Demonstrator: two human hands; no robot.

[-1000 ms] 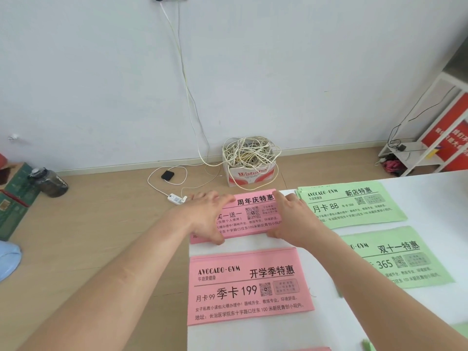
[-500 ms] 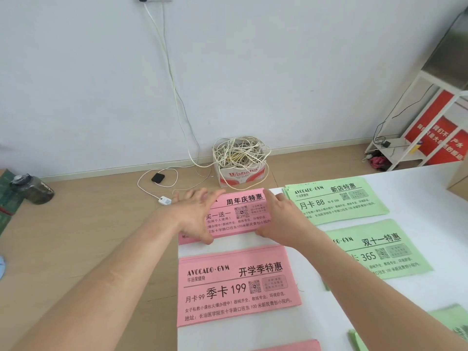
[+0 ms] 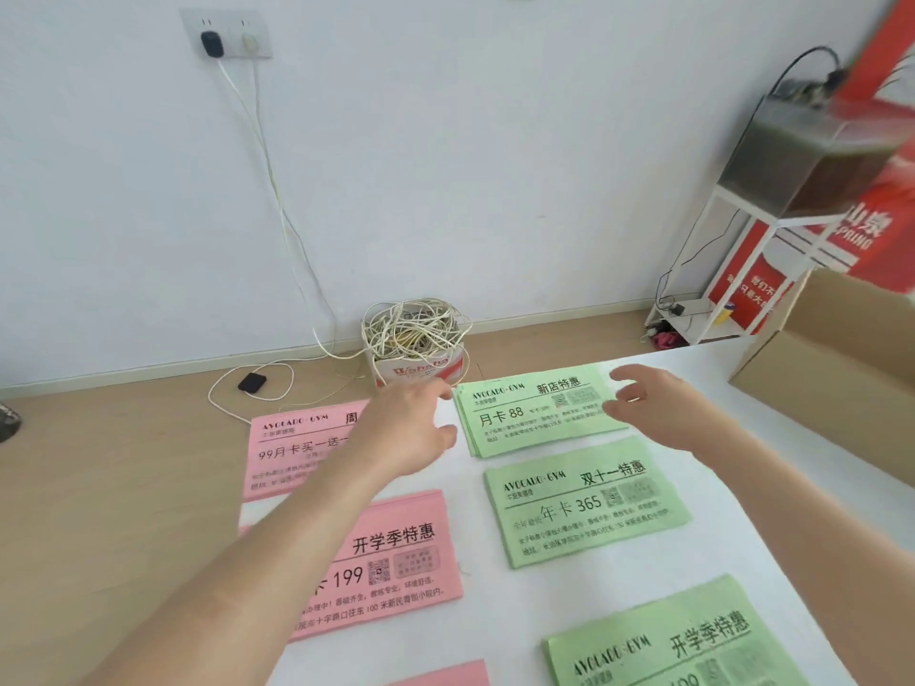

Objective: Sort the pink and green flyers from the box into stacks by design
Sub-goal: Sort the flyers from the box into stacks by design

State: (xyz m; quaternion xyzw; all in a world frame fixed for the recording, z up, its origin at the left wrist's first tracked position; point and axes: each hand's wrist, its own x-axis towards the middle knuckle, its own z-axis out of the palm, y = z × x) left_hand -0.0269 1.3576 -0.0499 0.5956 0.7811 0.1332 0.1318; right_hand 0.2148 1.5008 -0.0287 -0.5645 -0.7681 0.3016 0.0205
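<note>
My left hand (image 3: 411,428) is released, fingers spread and holding nothing, hanging just at the left edge of the far green stack (image 3: 534,418). My right hand (image 3: 653,413) is on the other side of that same stack, over its right edge, fingers loosely bent with the thumb apart from them, also gripping nothing (whether either hand's fingertips actually touch the paper I cannot tell). The stack between them carries a large 88, and its sheets are slightly fanned at the left corner.

Nearer to me on the white table (image 3: 495,616) lies the middle green stack (image 3: 584,507), printed 365, and nearer still the near green stack (image 3: 663,641), cut off by the bottom of the view. To the left, my forearm crosses over the far pink stack (image 3: 292,453) and a corner of the near pink stack (image 3: 401,561), which shows 199. A strip of another pink sheet (image 3: 445,674) peeks in at the bottom edge. The stacks lie flat and apart from one another.

The cardboard box (image 3: 841,383) stands at the table's far right, well apart from my right hand; its inside is hidden. Beyond the table, on the wooden floor (image 3: 124,462), a carton of tangled cables (image 3: 416,344) sits near the wall
</note>
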